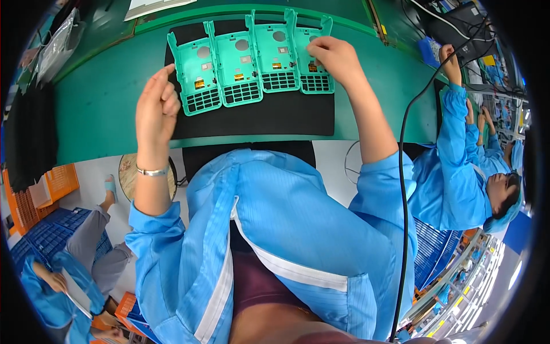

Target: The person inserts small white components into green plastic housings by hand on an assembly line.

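Note:
Several teal-green plastic housings [237, 63] stand side by side in a slightly fanned row on a black mat [258, 119]. Each has a round hole, a small gold-coloured patch and a grid of rectangular openings at its near end. Beside the left edge of the leftmost housing [195, 69] is my left hand [156, 103], holding nothing visible, its fingers loosely bent and its index fingertip close to the rim. Over the rightmost housing [313, 80], my right hand [339, 59] has thumb and index finger brought together. Whatever lies between those fingertips is too small or hidden to make out.
Under the mat is a green worktable [109, 109] with a raised green strip along its far side. A black cable [405, 189] hangs down on my right. A co-worker in blue [458, 172] sits there; another person [69, 281] is at lower left near orange crates [60, 182].

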The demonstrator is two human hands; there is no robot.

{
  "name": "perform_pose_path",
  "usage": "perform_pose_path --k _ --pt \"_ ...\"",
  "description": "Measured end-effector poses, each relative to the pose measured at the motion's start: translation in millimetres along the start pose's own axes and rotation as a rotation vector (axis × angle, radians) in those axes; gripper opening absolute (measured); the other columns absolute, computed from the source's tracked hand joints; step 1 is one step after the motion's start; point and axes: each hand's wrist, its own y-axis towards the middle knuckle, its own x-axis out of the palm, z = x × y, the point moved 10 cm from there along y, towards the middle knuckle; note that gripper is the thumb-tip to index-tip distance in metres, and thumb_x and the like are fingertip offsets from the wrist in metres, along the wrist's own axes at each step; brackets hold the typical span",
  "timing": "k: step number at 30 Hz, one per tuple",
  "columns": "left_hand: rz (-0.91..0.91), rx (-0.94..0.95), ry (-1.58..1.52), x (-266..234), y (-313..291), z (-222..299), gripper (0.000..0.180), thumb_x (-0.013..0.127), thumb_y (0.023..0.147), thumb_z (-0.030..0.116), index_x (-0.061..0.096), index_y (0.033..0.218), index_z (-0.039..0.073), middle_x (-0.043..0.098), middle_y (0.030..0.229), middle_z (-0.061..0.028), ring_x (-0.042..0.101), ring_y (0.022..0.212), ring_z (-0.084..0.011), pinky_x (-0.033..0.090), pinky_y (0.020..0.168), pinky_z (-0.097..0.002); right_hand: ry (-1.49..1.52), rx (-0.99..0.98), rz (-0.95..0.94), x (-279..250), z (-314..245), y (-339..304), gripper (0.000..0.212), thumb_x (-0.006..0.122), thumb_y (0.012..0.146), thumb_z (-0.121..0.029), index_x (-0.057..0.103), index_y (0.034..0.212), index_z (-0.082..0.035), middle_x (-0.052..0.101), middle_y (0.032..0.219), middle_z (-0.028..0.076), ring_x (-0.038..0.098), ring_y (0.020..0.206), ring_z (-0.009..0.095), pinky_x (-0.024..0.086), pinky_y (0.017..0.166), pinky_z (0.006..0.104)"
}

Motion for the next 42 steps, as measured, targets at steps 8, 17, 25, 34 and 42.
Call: perform_pose_path --k 8,17,25,34,42 --pt "-0.251 -0.152 -0.352 65 -39 -52 0.03 0.047 0.087 0.005 0.044 0.115 -0.006 0.056 0.106 -0.0149 0.057 0.092 -0.0191 0.047 0.084 -0.0298 -0.339 -0.061 -0.134 30 10 25 0.019 0.056 0.074 -0.019 0.064 0.079 -0.003 0.061 0.063 0.008 0.059 0.057 0.015 0.046 0.057 0.0286" --pt "-0.159 -0.211 -0.214 61 -49 -81 0.023 0.048 0.091 0.017 0.051 0.106 -0.001 0.06 0.088 -0.008 0.058 0.075 -0.0114 0.048 0.065 -0.0209 -0.508 -0.205 -0.213 38 -1 35 0.018 0.058 0.07 -0.021 0.064 0.077 -0.006 0.062 0.067 0.008 0.06 0.062 0.022 0.047 0.06 0.0323" --pt "-0.221 -0.236 -0.208 78 -53 -85 0.029 0.047 0.091 0.017 0.051 0.114 -0.001 0.06 0.089 -0.0066 0.058 0.076 -0.0116 0.047 0.069 -0.0235 -0.383 -0.123 -0.167 35 8 11 0.019 0.057 0.074 -0.019 0.064 0.087 -0.006 0.063 0.075 0.01 0.06 0.068 0.024 0.048 0.065 0.0315" --pt "-0.219 -0.187 -0.397 69 -38 -81 0.019 0.053 0.088 0.014 0.055 0.103 0.001 0.061 0.091 -0.0061 0.058 0.077 -0.0094 0.048 0.07 -0.021 -0.512 -0.564 0.201 37 -25 -38 0.023 0.05 0.078 -0.005 0.064 0.096 -0.01 0.059 0.09 0.006 0.058 0.081 0.027 0.049 0.068 0.0353" --pt "-0.142 -0.206 -0.538 58 -43 -77 0.017 0.053 0.088 0.011 0.055 0.101 0.0 0.062 0.095 -0.0083 0.062 0.081 -0.0116 0.052 0.07 -0.0208 0.136 -0.301 -0.018 45 -59 -74 0.017 0.061 0.08 -0.012 0.064 0.094 -0.002 0.062 0.091 0.005 0.057 0.08 0.01 0.045 0.073 0.0217"
